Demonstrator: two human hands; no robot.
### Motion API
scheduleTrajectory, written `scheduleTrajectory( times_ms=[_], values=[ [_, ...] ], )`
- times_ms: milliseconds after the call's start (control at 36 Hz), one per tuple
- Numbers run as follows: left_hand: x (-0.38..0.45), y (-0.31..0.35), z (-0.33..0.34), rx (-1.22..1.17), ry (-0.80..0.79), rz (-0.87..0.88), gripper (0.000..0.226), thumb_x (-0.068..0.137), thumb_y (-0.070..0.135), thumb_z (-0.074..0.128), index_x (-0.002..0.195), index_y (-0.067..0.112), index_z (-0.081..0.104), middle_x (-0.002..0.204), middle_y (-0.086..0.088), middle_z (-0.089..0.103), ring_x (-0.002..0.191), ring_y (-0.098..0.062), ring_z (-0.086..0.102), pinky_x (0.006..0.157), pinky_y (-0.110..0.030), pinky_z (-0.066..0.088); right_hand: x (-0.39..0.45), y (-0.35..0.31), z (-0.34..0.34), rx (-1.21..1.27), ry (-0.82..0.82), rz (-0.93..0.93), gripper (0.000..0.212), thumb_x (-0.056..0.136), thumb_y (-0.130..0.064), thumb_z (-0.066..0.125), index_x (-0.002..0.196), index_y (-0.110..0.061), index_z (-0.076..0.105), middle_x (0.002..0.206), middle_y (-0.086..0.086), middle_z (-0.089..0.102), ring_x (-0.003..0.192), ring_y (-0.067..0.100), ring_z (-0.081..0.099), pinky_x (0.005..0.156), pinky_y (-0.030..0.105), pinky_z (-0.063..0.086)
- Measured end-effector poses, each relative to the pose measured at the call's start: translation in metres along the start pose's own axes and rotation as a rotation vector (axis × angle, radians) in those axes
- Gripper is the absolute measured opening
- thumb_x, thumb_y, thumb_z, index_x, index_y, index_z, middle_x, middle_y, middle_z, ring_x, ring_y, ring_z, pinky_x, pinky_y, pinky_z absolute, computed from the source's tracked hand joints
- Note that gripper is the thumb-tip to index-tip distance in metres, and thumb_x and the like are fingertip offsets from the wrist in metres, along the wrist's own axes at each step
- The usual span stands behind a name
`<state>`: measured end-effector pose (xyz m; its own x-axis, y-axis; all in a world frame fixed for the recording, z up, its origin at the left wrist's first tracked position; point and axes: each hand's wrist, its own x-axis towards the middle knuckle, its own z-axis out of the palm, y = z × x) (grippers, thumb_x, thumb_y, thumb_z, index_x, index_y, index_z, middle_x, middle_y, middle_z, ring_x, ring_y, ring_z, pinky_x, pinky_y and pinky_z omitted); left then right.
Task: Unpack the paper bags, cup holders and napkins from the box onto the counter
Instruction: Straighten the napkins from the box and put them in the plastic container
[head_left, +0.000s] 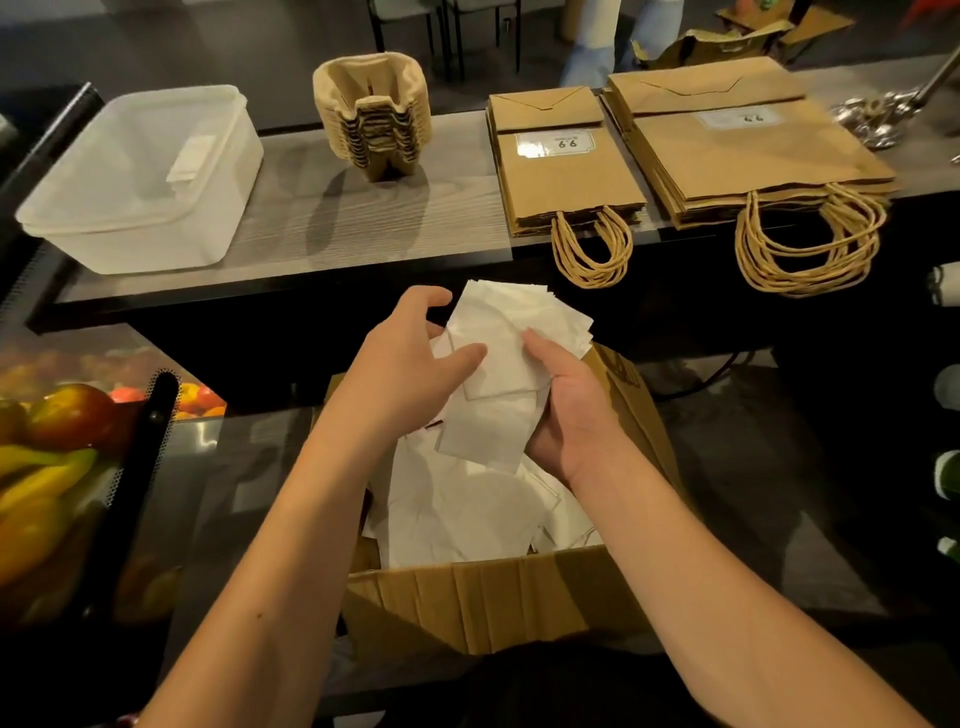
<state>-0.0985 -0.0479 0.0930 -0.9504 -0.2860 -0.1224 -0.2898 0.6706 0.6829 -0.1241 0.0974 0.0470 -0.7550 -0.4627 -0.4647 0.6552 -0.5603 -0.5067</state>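
Above the open cardboard box (467, 603), both hands hold a loose bundle of white napkins (506, 353). My left hand (410, 364) grips its left side, thumb on top. My right hand (566, 410) cups the bundle from the right and below. More napkins (467, 514) lie loose inside the box. On the grey counter (322, 228) stand a stack of pulp cup holders (371, 111), a small stack of brown paper bags (563, 166) and a larger stack of bags (748, 150), their twine handles hanging over the front edge.
A translucent plastic tub (140, 176) holding a few napkins sits at the counter's left end. Fruit (57, 431) lies behind a black mesh rim at the left. Metal items (872, 119) sit at the counter's far right. A person's legs (597, 41) stand beyond the counter.
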Motion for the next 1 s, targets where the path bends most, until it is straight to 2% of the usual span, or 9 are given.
scheduleTrajectory(
  times_ms=[56,167,250,333,472,583,722,833,1000],
  values=[
    [0.000,-0.003,0.000,-0.047,0.012,-0.007,0.063,0.093,0.041,0.069,0.147,0.036,0.038,0.131,0.010,0.057,0.105,-0.004,0.047,0.081,-0.021,0.040,-0.001,0.000,0.000,-0.004,0.025,-0.009,0.040,0.102,-0.029,0.059,0.141,-0.017,0.055,0.119,0.015,0.075,0.105,0.035,0.074,0.089,0.052,0.060],
    [-0.001,-0.006,0.002,-0.166,0.044,-0.024,0.056,0.094,0.032,0.069,0.143,0.037,0.043,0.130,0.010,0.060,0.107,-0.004,0.053,0.066,-0.011,0.036,-0.003,-0.002,-0.001,-0.025,0.002,-0.003,0.045,0.100,-0.033,0.062,0.141,-0.016,0.056,0.118,0.014,0.075,0.102,0.033,0.075,0.080,0.047,0.063],
    [-0.001,-0.005,0.004,-0.216,0.083,-0.030,0.052,0.094,0.026,0.070,0.140,0.039,0.047,0.132,0.011,0.060,0.108,-0.004,0.053,0.074,-0.015,0.041,-0.002,-0.001,0.000,-0.021,-0.006,0.004,0.044,0.100,-0.029,0.062,0.141,-0.015,0.056,0.116,0.014,0.075,0.098,0.031,0.076,0.075,0.044,0.063],
    [-0.002,-0.005,0.005,-0.251,0.108,-0.034,0.046,0.096,0.024,0.067,0.136,0.039,0.050,0.131,0.012,0.059,0.109,-0.003,0.053,0.080,-0.019,0.044,0.002,0.001,-0.001,0.004,-0.009,-0.011,0.045,0.100,-0.023,0.062,0.143,-0.014,0.055,0.125,0.015,0.072,0.109,0.034,0.072,0.085,0.048,0.061],
    [-0.005,-0.011,0.009,-0.140,0.100,-0.017,0.045,0.100,0.027,0.061,0.141,0.036,0.046,0.126,0.017,0.053,0.099,-0.001,0.051,0.069,-0.011,0.036,0.010,0.001,-0.004,0.063,0.032,-0.043,0.045,0.099,-0.021,0.063,0.142,-0.014,0.054,0.125,0.017,0.071,0.110,0.037,0.071,0.086,0.053,0.061],
    [-0.006,-0.020,0.009,-0.036,0.084,-0.041,0.048,0.098,0.028,0.064,0.141,0.037,0.047,0.133,0.009,0.054,0.110,-0.010,0.056,0.074,-0.017,0.045,0.016,0.002,-0.010,0.062,0.041,-0.044,0.048,0.099,-0.024,0.063,0.144,-0.014,0.054,0.127,0.017,0.070,0.113,0.038,0.070,0.086,0.052,0.060],
    [-0.011,-0.030,-0.005,0.053,0.095,-0.029,0.038,0.099,0.030,0.060,0.137,0.035,0.055,0.122,0.014,0.057,0.096,-0.002,0.053,0.075,-0.023,0.048,0.020,0.002,-0.014,0.104,0.057,-0.060,0.047,0.097,-0.022,0.063,0.143,-0.012,0.056,0.130,0.018,0.069,0.118,0.040,0.067,0.099,0.056,0.054],
    [-0.019,-0.032,-0.034,0.068,0.200,-0.026,0.028,0.101,0.028,0.056,0.129,0.027,0.060,0.109,0.008,0.061,0.090,-0.009,0.056,0.071,-0.028,0.046,0.020,0.002,-0.017,0.102,0.101,-0.055,0.046,0.097,-0.021,0.064,0.142,-0.014,0.057,0.127,0.017,0.071,0.114,0.038,0.069,0.086,0.051,0.061],
    [-0.031,-0.016,-0.054,-0.321,0.184,-0.027,0.014,0.101,0.024,0.059,0.100,0.038,0.064,0.096,0.007,0.071,0.086,-0.012,0.068,0.076,-0.032,0.056,0.019,0.007,-0.016,0.059,0.147,-0.022,0.043,0.099,-0.021,0.063,0.139,-0.010,0.058,0.110,0.016,0.076,0.086,0.032,0.077,0.065,0.043,0.063]
  ],
)
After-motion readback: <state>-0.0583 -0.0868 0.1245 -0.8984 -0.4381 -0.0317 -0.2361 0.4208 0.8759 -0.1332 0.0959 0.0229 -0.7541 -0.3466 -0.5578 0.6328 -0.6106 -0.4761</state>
